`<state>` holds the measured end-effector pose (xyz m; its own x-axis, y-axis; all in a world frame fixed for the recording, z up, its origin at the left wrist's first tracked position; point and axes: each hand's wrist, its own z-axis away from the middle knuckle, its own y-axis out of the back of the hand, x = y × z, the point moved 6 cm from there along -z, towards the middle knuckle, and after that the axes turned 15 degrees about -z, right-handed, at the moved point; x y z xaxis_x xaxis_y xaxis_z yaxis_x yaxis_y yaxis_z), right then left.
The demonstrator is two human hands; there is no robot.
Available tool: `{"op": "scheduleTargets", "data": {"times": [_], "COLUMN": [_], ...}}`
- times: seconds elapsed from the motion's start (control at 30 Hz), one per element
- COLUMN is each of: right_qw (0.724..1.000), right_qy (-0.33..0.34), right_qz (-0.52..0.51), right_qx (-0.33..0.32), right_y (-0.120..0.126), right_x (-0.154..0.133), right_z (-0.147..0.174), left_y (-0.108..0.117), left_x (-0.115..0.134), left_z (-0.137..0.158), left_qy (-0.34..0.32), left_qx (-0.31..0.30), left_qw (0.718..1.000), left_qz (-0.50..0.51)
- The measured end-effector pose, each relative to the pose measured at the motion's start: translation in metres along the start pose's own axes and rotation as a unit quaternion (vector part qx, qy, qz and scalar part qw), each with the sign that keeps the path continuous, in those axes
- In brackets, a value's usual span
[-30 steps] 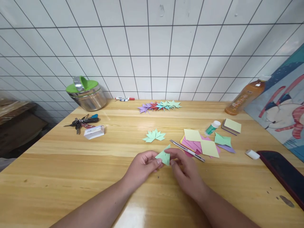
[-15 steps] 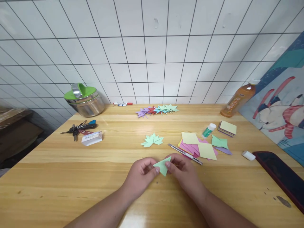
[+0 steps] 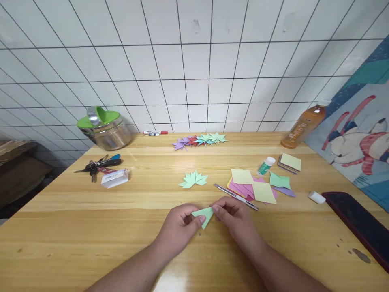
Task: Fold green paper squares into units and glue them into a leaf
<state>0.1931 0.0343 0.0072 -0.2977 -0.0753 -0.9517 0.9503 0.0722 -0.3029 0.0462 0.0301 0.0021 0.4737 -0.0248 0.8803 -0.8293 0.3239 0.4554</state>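
Between my two hands is a small folded piece of light green paper (image 3: pixel 204 215), roughly triangular. My left hand (image 3: pixel 180 225) pinches its left part, thumb lying on top. The thumb and finger of my right hand (image 3: pixel 232 215) grip its upper right corner. Just beyond my hands lies a light green folded-paper leaf (image 3: pixel 193 179) with pointed tips. A utility knife (image 3: pixel 236 196) rests slantwise beyond my right hand, beside loose pink and pale yellow paper squares (image 3: pixel 264 192).
Finished-looking paper leaves (image 3: pixel 199 140) line the wall. At right are a glue stick (image 3: pixel 266 166), a paper stack (image 3: pixel 289 162), an eraser (image 3: pixel 317 198), a phone (image 3: pixel 358 231) and a bottle (image 3: pixel 305 125). At left sit a green-lidded pot (image 3: pixel 105 129), keys (image 3: pixel 100 164) and a small box (image 3: pixel 115 178).
My right thumb and finger have shifted from the paper's right side to its upper corner. The green paper has turned and moved slightly left. The camera view has shifted a little.
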Motion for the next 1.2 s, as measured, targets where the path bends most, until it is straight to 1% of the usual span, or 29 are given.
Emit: {"op": "scheduleTargets", "data": {"times": [0.13,0.3,0.47,0.57,0.63,0.7,0.83,0.9,1.0,1.1,1.2], "right_qw": [1.0,0.999,0.998,0.998,0.998,0.998,0.997,0.996,0.996,0.995,0.992], "right_qy": [0.011,-0.032,-0.014,-0.019,-0.035,-0.037,-0.003,-0.001,-0.006,-0.008,-0.004], "right_qz": [0.009,0.002,0.041,0.053,0.042,0.032,0.06,0.074,0.076,0.087,0.119], "right_qx": [-0.007,-0.028,-0.036,-0.032,-0.034,-0.041,-0.044,-0.044,-0.049,-0.056,-0.048], "right_y": [0.0,-0.004,-0.004,-0.003,-0.004,-0.006,-0.008,-0.009,-0.01,-0.011,-0.011], "right_x": [-0.002,0.007,0.006,0.005,0.007,0.007,0.005,0.005,0.005,0.005,0.003], "right_z": [0.0,-0.003,-0.004,-0.003,-0.003,-0.002,-0.001,-0.001,-0.001,-0.001,-0.001], "left_y": [-0.001,-0.001,0.0,0.001,0.0,0.0,0.001,0.001,-0.002,-0.003,0.001], "left_x": [0.0,-0.005,-0.008,-0.009,-0.009,-0.008,-0.003,-0.001,0.002,0.005,0.006], "left_z": [-0.001,-0.002,0.0,0.001,0.002,0.002,0.0,-0.001,0.001,0.003,0.003], "left_qy": [-0.01,0.009,-0.001,0.024,0.041,0.046,-0.002,-0.025,-0.041,-0.056,-0.054], "left_qx": [-0.006,0.002,0.005,-0.007,-0.024,-0.031,-0.024,-0.023,-0.036,-0.049,-0.027], "left_qw": [1.0,1.0,0.999,1.0,0.999,0.998,0.997,0.999,0.998,0.996,0.996], "left_qz": [-0.014,-0.005,-0.033,-0.01,0.013,0.039,0.067,0.043,-0.012,-0.042,-0.069]}}
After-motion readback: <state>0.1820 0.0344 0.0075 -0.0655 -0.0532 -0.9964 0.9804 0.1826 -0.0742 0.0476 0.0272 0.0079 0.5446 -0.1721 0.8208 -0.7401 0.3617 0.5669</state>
